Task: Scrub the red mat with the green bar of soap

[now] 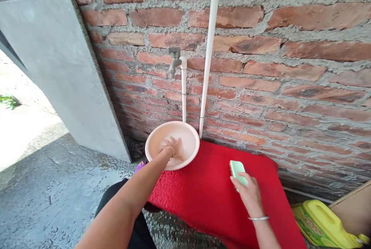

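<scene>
- Evidently, the right hand (251, 194) has the pale green scrub brush (237, 168), its thumb and fingers closed about the near end; the brush is over the right part of the red cloth (214, 191).
- A row of bristles seems to show along the brush's left edge; whether they touch the cloth cannot be told. For even scrubbing, they would best lie flat against it, with the thumb and fingers clear of the bristle side.
- The left hand (172, 145) is down inside the pale pink plastic basin (190, 138), fingers spread wide; nothing shows in its grasp.
- The basin stands at the cloth's far left end, below and near the metal faucet (174, 62). Its support is partly hidden, so leaning on the rim would be unwise; a light, straight lift of the wet hand should avoid tipping it.
- Near the basin the cloth looks rumpled and perhaps wet, while around the brush it lies smoother. Short strokes, with the free palm pressing the fabric beside the brush, should stop it from bunching.
- Since the concrete floor (58, 198) looks wet, steady footing matters.
</scene>
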`<state>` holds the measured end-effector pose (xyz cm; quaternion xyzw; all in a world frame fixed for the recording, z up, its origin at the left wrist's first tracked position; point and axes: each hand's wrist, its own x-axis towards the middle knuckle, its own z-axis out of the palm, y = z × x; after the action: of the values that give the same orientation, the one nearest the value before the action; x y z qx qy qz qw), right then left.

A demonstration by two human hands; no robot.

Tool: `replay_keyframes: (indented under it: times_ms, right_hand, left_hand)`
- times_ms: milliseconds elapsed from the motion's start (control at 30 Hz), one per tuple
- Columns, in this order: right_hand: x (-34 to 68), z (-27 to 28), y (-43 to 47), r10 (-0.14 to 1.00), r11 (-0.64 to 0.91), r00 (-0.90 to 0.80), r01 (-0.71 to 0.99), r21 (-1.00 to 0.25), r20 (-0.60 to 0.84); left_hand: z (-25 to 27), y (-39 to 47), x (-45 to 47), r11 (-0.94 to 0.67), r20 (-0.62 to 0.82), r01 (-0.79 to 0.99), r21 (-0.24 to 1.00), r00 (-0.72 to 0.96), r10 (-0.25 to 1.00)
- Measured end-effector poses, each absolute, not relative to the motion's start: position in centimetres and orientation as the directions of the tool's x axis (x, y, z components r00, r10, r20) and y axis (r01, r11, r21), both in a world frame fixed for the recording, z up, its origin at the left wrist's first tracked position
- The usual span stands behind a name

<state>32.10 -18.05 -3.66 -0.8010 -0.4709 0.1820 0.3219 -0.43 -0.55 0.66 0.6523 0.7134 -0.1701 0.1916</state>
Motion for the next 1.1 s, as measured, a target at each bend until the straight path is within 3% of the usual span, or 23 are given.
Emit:
replay_keyframes:
  times_ms: [233, 433, 733, 867, 1100]
  right_hand:
    - [19.4, -2.3, -10.5, 0.97, -0.214, 0.241, 0.852, -0.479, -0.005]
    - [18.7, -1.9, -8.5, 0.985, -0.169, 0.168, 0.907, -0.387, -0.036]
    - [18.5, -1.9, -6.7, 0.992, -0.123, 0.129, 0.922, -0.367, -0.01]
    - [23.0, -1.8, -7.0, 0.978, -0.204, 0.21, 0.921, -0.333, -0.017]
    - [39.4, -0.5, -10.8, 0.825, -0.552, 0.564, 0.805, -0.218, -0.008]
  left_hand:
    - [0.8, -0.7, -0.5, 0.093, -0.48, 0.995, 0.034, -0.066, 0.875]
    - [0.8, -0.7, -0.4, 0.094, -0.464, 0.994, 0.062, -0.055, 0.884]
    - [1.1, -0.9, -0.7, 0.101, -0.464, 0.989, 0.103, -0.042, 0.885]
    - [0.9, -0.8, -0.5, 0.093, -0.473, 0.994, 0.059, -0.054, 0.879]
    - [0.9, -0.8, -0.4, 0.077, -0.495, 0.997, 0.022, -0.056, 0.867]
